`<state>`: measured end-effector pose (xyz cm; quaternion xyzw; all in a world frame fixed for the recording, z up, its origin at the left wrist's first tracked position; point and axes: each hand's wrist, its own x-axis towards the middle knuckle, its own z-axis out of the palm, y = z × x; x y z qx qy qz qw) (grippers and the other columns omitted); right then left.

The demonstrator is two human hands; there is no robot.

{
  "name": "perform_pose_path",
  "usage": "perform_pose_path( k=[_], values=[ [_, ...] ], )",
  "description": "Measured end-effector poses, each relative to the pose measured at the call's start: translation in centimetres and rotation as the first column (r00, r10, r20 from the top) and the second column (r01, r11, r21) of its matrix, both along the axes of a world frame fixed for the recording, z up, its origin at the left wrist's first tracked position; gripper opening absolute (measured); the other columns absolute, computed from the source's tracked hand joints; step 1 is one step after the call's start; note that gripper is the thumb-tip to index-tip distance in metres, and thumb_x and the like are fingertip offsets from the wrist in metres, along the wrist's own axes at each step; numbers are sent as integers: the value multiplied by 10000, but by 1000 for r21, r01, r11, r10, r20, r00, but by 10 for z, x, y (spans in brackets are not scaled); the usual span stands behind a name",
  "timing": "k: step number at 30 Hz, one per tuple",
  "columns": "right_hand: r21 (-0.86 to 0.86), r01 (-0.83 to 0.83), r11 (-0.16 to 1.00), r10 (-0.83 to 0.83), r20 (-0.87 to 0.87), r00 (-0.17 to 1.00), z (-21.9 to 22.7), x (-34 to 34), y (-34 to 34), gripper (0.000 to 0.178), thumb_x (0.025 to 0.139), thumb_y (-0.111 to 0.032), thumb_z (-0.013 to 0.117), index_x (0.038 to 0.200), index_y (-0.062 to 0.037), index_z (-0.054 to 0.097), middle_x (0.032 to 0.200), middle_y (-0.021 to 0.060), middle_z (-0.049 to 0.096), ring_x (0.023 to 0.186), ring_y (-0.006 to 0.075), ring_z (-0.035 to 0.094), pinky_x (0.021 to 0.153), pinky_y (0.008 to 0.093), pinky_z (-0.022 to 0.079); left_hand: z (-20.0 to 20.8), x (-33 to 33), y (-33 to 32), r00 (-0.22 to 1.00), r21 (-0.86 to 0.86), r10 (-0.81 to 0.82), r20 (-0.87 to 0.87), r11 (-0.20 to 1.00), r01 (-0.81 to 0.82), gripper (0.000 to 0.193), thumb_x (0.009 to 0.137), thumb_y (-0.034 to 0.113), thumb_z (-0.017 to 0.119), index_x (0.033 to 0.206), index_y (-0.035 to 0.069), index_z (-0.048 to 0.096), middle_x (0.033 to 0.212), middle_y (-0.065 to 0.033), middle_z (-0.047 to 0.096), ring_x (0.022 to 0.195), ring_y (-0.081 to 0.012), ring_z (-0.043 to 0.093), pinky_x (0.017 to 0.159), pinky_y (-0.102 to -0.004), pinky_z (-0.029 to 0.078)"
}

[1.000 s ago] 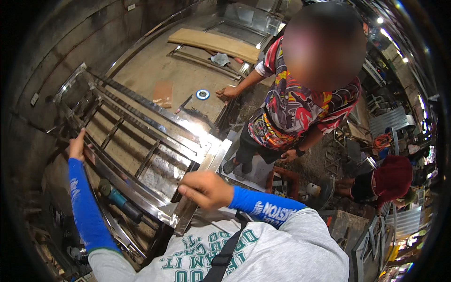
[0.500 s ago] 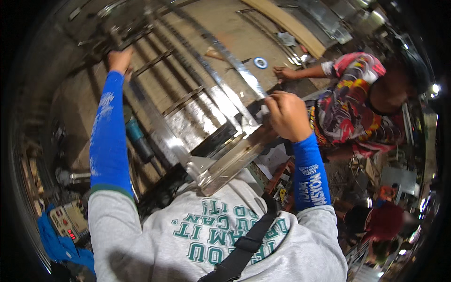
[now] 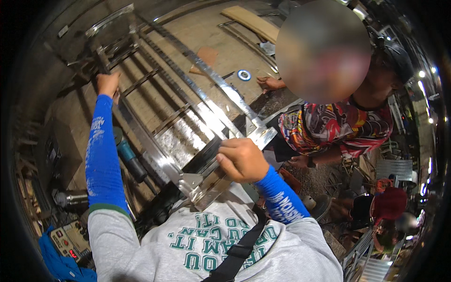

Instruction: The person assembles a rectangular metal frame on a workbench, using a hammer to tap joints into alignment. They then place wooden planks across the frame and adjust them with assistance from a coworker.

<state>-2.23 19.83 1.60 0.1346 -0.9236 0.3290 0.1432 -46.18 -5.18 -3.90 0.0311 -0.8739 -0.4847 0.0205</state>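
A long frame of shiny metal bars (image 3: 162, 157) stretches from near my chest to the far left, with thin crosspieces between its rails. My left hand (image 3: 108, 84) is wrapped round its left rail near the far end. Over the near end bar my right hand (image 3: 242, 160) is closed, fingers curled down on the metal and partly hidden. Just left of that rail lies a teal and black power tool (image 3: 129, 157).
At right crouches a person in a patterned shirt (image 3: 324, 124), one hand (image 3: 270, 83) near a blue-and-white disc (image 3: 244, 75). Beyond is a wooden plank (image 3: 251, 22). A control box (image 3: 70, 240) stands at lower left; another person in a red top (image 3: 390, 207) is at lower right.
My right hand has moved left along the near end bar, off its right corner. My left hand keeps its hold. More of the frame's far end shows as the view has shifted.
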Motion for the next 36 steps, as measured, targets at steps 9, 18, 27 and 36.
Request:
perform_pose_path(
  k=[9,18,27,36],
  values=[
    [-118,8,993,-17,-77,997,-5,13,9,250,918,-154,585,700,-35,555,682,132,499,634,352,552,563,459,429,-18,-20,-8,998,-115,18,-67,993,-25,756,836,320,728,1239,-250,438,966,-327,690,767,-367,711,727,-438,556],
    [-154,-23,988,14,-62,998,-17,15,8,283,936,-178,574,705,-18,546,685,151,511,639,369,557,575,463,433,-1,13,0,999,-45,34,-18,998,-34,572,832,251,723,1130,-182,498,825,-228,660,561,-251,649,536,-383,533],
    [-237,-103,966,89,-68,994,-26,26,7,269,925,-175,582,710,-15,553,670,155,505,632,377,549,584,451,436,-21,5,-10,994,-67,15,-106,997,-23,709,843,270,742,1254,-224,443,776,-204,658,551,-243,645,517,-372,514],
    [-270,-259,927,218,-173,960,-38,30,6,272,900,-110,581,659,-23,488,640,142,430,587,358,496,541,450,395,-33,-7,-23,995,29,47,-92,999,-45,693,880,232,730,1366,-175,450,749,-144,616,528,-203,577,472,-396,474]
  ],
)
